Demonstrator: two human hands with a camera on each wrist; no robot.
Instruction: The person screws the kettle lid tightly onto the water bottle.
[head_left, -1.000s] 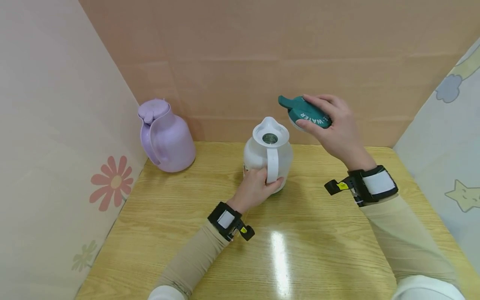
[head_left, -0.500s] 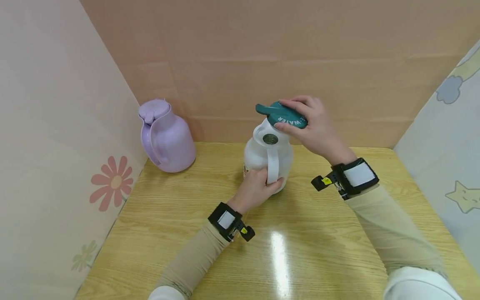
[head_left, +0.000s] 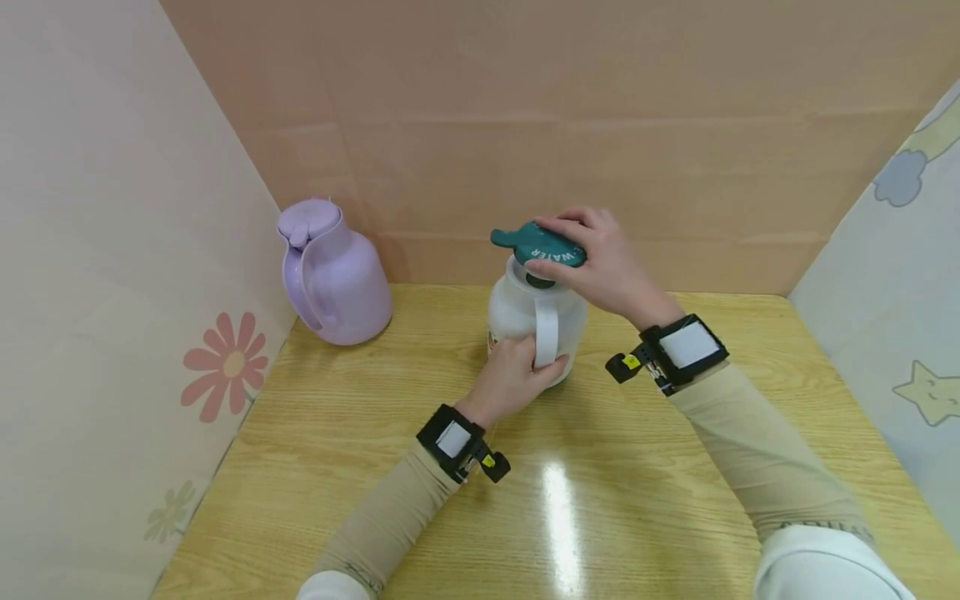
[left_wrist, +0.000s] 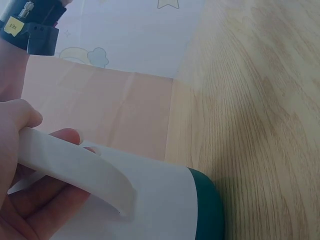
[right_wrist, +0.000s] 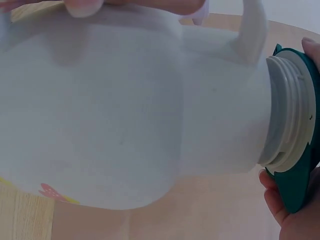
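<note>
Holding: my right hand [head_left: 607, 267] has its fingers and thumb curled over the teal lid [head_left: 542, 242], gripping it by the rim.
Lid: it sits on top of the white jug [head_left: 525, 312], directly under my palm; its tab sticks out to the side away from my wrist, and white lettering shows on the edge facing me.
Lid fit: in the right wrist view the lid [right_wrist: 295, 185] rests at the end of the jug's threaded neck [right_wrist: 285, 120], with the threads showing below it; I cannot tell whether it is screwed on at all.
Left grip: my left hand [head_left: 513, 379] is wrapped around the white handle [head_left: 546, 329], thumb on one side and fingers on the other, low on the jug and nearer to me than the lid.
Left wrist view: the handle [left_wrist: 75, 170] crosses my palm, with my fingers [left_wrist: 67, 136] tucked behind it against the jug body.
Jug: it stands upright on the wooden table [head_left: 637, 500], between my two wrists, with a teal base [left_wrist: 210, 205] touching the tabletop.
Beyond my grip: a lilac jug [head_left: 330, 275] with its lid on stands well apart, past my left hand, near the back corner.
</note>
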